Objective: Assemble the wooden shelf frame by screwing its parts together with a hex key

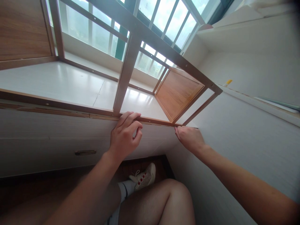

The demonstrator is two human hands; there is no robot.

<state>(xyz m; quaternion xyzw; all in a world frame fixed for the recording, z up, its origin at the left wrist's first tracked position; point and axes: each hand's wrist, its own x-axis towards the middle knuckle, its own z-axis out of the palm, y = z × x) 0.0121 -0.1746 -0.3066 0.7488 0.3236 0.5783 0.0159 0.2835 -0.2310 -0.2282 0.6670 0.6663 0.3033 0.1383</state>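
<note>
A brown wooden frame with rails, a middle post and panelled ends (127,70) stands on a white ledge (77,82). The fingertips of my left hand (125,131) lie on its lower front rail, just right of the middle post. Its fingers are apart, with a gap between thumb and forefinger. Farther right, my right hand (189,136) is closed, its fingertips pinched against the same rail near the frame's right corner. Whatever sits in that pinch is too small or hidden to name. Small screw holes or screw heads dot the rails.
Behind the frame is a barred window (161,18). A white wall panel (253,134) borders the right side, with a yellow-tipped item (227,82) on its top edge. Below the ledge, a white front bears a recessed handle (85,152). My knee and shoe (146,178) are underneath.
</note>
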